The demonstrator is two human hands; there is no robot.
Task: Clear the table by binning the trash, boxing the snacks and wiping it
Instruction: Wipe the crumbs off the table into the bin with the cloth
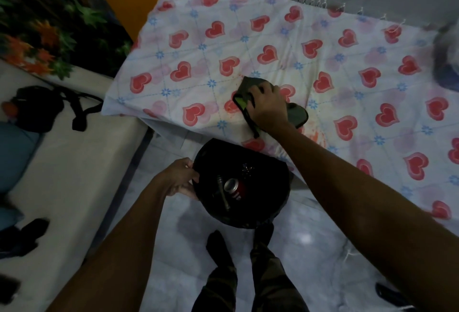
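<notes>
The table (347, 46) wears a white cloth printed with red hearts. My right hand (267, 104) presses a dark green wiping cloth (296, 114) flat on it near the front edge, beside a reddish stain (314, 135). Below the table edge hangs a black trash bag (270, 182), and my left hand (180, 177) grips its left rim and holds it wide. Inside the bag lie a red drink can (236, 187) and a thin dark stick-like item (222, 193).
A pale sofa (74, 162) stands at the left with a black bag (37, 108) and a blue cushion (15, 155) on it. A blurred grey-and-blue object (447, 58) sits at the table's right edge. My legs stand on glossy floor tiles (323, 249).
</notes>
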